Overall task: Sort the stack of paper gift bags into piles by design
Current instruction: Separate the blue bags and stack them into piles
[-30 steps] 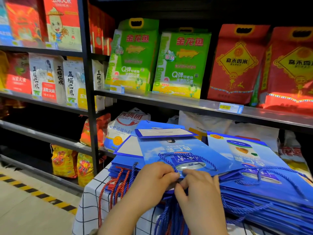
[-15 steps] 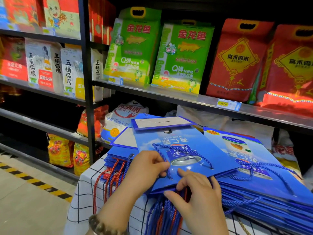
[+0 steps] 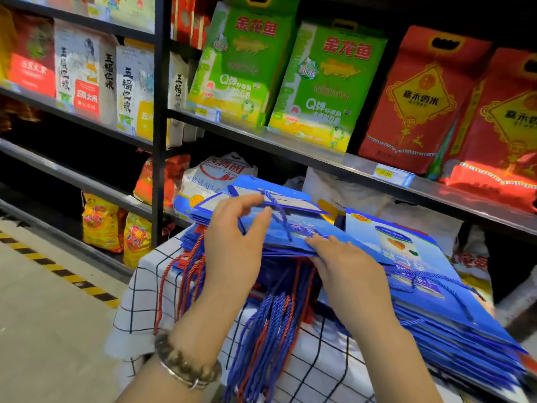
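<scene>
The person seems to be separating the top blue paper gift bag with a blue cord handle [image 3: 293,231] from the middle stack on the checked-cloth table [image 3: 136,303]. The left hand [image 3: 232,245] is spreading wide at the bag's left edge. The right hand [image 3: 345,269] is resting its fingers on the near edge, with the thumb hidden, so its grip cannot be told. The next move probably calls for matching the print to the right pile of blue printed bags [image 3: 430,286].
</scene>
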Motion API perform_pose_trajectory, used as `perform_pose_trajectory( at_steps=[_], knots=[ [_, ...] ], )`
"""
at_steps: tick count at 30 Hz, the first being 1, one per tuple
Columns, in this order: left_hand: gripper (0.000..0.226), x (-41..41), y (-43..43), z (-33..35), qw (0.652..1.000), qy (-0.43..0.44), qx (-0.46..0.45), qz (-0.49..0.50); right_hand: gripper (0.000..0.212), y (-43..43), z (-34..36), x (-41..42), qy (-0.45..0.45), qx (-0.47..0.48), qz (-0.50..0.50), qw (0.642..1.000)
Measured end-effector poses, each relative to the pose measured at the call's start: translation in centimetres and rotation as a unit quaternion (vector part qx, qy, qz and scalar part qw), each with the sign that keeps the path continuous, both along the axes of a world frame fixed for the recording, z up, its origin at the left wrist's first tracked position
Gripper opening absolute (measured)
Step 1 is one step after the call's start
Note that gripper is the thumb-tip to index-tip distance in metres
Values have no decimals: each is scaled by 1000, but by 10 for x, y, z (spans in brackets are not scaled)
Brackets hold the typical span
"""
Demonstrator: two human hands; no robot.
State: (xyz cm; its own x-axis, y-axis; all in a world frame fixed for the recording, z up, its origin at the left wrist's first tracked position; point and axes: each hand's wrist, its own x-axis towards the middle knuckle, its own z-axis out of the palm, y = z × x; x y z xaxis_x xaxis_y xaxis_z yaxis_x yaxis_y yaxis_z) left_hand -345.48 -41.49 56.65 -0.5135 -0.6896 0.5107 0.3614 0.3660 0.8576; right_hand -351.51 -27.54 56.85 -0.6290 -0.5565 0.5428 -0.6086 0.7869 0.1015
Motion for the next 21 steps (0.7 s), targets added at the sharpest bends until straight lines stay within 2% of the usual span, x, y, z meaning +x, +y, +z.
perform_pose_trajectory(
  at_steps=[1, 3, 5, 8, 10, 11, 12, 14, 15, 16, 18, 20, 21],
  knots=[
    [22, 2, 1, 1, 998, 43, 23, 31, 22, -1, 7, 0, -4, -12, -9, 1000],
    [30, 2, 4, 3, 993, 89, 62, 42, 18, -2, 22, -4, 87, -72, 0, 994],
    [36, -3, 10, 6, 996, 57, 51, -41, 16, -6, 36, -7, 195, -157, 14, 968],
    [47, -11, 22, 17, 982, -28, -44, -183, 21, -8, 58, -8, 241, -290, 66, 924],
    [55, -16, 23, 27, 967, -60, -141, -201, 18, -8, 73, -4, 197, -414, 122, 881],
    [55, -17, 23, 34, 958, -78, -193, -197, 23, -9, 80, -6, 149, -491, 156, 844],
    [55, -19, 21, 40, 949, -90, -237, -186, 29, -10, 86, -7, 82, -577, 195, 789],
    [53, -22, 15, 49, 939, -100, -290, -153, 34, -14, 91, -11, -56, -735, 237, 632],
    [50, -24, 10, 50, 937, -106, -307, -129, 32, -16, 88, -16, -115, -787, 227, 562],
    [48, -24, 5, 52, 935, -109, -322, -107, 30, -20, 83, -21, -173, -815, 187, 520],
    [51, -26, -5, 49, 928, -110, -346, -89, 26, -28, 64, -25, -280, -827, 127, 471],
    [45, -27, -12, 43, 917, -134, -363, -93, 23, -33, 44, -22, -355, -842, 145, 379],
    [41, -28, -14, 38, 912, -159, -365, -101, 23, -33, 35, -20, -386, -838, 154, 353]
  ],
)
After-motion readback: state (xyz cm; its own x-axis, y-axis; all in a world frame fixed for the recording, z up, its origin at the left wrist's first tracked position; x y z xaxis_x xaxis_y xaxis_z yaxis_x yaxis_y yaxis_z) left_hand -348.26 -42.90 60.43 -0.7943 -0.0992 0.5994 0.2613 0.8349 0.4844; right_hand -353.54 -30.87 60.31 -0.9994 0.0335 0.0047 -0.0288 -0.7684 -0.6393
